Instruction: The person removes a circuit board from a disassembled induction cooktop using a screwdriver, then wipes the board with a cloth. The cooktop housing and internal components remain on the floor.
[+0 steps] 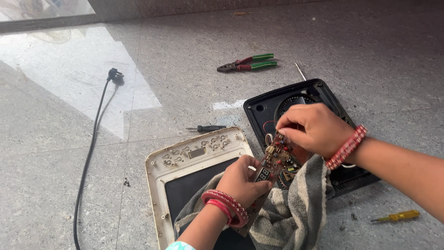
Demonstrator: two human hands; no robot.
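Nearest the camera, a striped grey cloth lies bunched between the forearms, draped partly over the upturned cream top panel of a cooktop with its dark glass facing down. The left hand, wearing red bangles, is closed on the lower end of a brown circuit board, fingers wrapped around its edge beside a small numeric display. The board is held tilted, above the gap between the panel and the open black base housing. The right hand, wearing a red beaded bracelet, is curled over the upper end of the board, fingertips pinched together on the components there; exactly what they grip is hidden.

A yellow-handled screwdriver lies on the floor to the right. A black-handled screwdriver lies just beyond the panel. Farther off lie pliers with red and green handles. A black power cord runs along the left, ending in a plug.
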